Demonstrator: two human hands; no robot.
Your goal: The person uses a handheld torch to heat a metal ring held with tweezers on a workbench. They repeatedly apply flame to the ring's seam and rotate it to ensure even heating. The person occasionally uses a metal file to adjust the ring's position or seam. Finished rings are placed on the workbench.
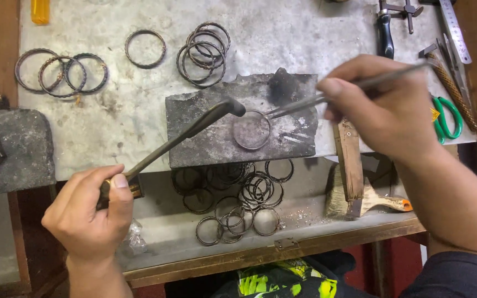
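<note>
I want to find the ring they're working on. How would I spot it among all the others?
Look at the dark, charred block in the middle of the grey bench. One ring lies flat on it, between the torch tip and the tweezers. It is the only ring on the block; the others lie in heaps on the bench and in the tray below.

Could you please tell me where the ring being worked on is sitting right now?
In the head view, the ring lies flat on the dark charred block at centre, between the torch tip on its left and the tweezers on its right.
</note>
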